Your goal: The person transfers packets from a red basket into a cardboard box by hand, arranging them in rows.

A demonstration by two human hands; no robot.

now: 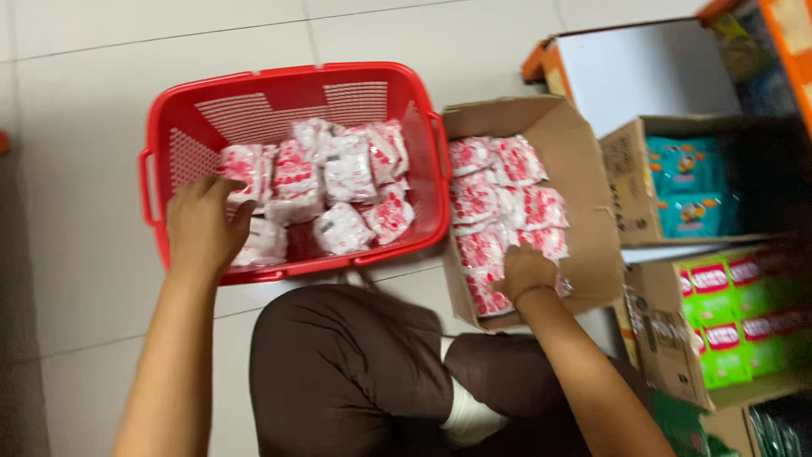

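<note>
A red plastic basket (182, 110) sits on the tiled floor with several red-and-white packets (342, 173) in it. My left hand (203, 224) reaches into its left near corner and rests on a packet there; the grip itself is hard to see. To the right, an open cardboard box (584, 169) holds more of the same packets (499, 190). My right hand (526, 271) is down in the near end of this box, fingers curled over a packet.
My knees in brown trousers (338, 364) fill the near middle. Right of the box stand cartons of teal packets (689, 182) and green packets (732, 309), and a white-lidded box (643, 68) behind. Pale floor tiles (76, 254) lie to the left.
</note>
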